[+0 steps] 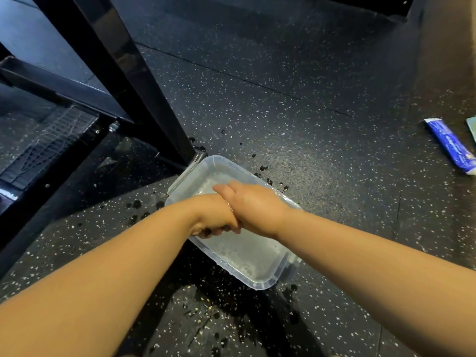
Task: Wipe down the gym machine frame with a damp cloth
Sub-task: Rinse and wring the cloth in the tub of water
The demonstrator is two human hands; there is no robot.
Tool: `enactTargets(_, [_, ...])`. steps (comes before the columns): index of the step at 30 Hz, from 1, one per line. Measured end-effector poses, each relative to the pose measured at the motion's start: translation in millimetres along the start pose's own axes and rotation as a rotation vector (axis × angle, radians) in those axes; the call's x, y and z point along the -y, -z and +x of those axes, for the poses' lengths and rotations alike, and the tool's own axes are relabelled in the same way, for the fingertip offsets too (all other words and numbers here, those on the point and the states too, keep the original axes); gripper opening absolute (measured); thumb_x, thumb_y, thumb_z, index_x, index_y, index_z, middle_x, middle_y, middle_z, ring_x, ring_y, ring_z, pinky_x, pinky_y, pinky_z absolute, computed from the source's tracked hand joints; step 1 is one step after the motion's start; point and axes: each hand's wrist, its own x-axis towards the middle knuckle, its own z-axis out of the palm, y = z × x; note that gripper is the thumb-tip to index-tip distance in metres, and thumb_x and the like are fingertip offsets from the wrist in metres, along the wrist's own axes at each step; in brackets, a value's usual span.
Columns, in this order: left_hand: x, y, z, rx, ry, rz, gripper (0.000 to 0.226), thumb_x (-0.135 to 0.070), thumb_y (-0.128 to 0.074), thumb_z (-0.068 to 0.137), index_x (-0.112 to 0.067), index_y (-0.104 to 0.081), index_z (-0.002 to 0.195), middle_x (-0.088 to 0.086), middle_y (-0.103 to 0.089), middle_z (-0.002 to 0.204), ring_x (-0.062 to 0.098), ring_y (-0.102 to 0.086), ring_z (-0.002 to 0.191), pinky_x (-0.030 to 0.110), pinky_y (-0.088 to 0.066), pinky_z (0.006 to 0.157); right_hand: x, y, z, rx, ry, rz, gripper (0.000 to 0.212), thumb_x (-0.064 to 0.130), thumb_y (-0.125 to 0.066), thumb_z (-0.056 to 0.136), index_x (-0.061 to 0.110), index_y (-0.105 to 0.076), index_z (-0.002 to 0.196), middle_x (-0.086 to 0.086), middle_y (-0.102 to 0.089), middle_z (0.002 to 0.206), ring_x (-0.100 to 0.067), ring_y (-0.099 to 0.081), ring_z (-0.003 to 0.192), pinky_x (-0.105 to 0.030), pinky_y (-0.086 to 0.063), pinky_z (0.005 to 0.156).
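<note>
Both hands met over a clear plastic tub of water that sat on the speckled rubber floor, touching the foot of the black gym machine frame. The left hand was curled tight round a dark wad showing under its fingers, most likely the cloth, though almost all of it was hidden. The right hand lay across the left, fingers pointing away. Whether it gripped the cloth too could not be told. This looked like wringing before any wiping. To do it well, the hands needed to stay low and centred over the tub so run-off fell inside, since dark wet spots already dotted the floor around it. Twisting the cloth in opposite directions until only drops came would leave it damp, not dripping, and so avoid streaks on the frame's gloss paint. A blue tube lay well apart to the right.
</note>
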Motion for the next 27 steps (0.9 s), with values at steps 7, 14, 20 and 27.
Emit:
enactTargets(7, [-16.8,-6.6,4.9,-0.324,0.139,0.672,0.018,-0.02,-0.05,0.091,-0.015,-0.063,0.103,0.0,-0.051,0.077,0.02,-0.052,0.082,0.026,-0.041,0.072,8.0,1.6,10.2,0.136,-0.266,0.076,0.034,0.005,-0.052,0.091,0.009,-0.056,0.124,-0.012,-0.063,0.121,-0.033,-0.061,0.109,-0.032,-0.043,0.075])
enactTargets(14, [-24.6,-5.0,5.2,-0.425,0.13,0.968,0.022,-0.01,-0.048,0.092,-0.014,-0.064,0.107,-0.001,-0.064,0.112,0.021,-0.062,0.104,0.029,-0.048,0.081,0.9,-8.2,8.1,0.131,-0.305,0.432,0.025,0.019,-0.05,0.093,0.008,-0.058,0.114,-0.012,-0.064,0.106,-0.032,-0.059,0.095,-0.028,-0.04,0.064])
enactTargets(20, [-20.0,-1.2,6.7,-0.345,-0.153,1.252,0.027,-0.012,-0.048,0.09,-0.014,-0.056,0.116,0.003,-0.065,0.104,0.026,-0.062,0.09,0.031,-0.041,0.062,0.8,-13.8,-2.5,0.214,-0.468,1.043,0.027,-0.004,-0.046,0.083,0.021,-0.047,0.072,-0.001,-0.043,0.063,-0.014,-0.032,0.049,-0.016,-0.022,0.042])
enactTargets(27, [-32.8,3.8,1.1,-0.277,-0.335,1.389,0.025,-0.012,-0.044,0.093,-0.012,-0.049,0.118,0.005,-0.062,0.108,0.027,-0.061,0.097,0.032,-0.037,0.064,1.0,-8.2,-13.5,0.314,-0.691,1.421,0.03,-0.009,-0.049,0.082,0.014,-0.041,0.065,-0.002,-0.03,0.051,-0.008,-0.023,0.036,-0.015,-0.019,0.04])
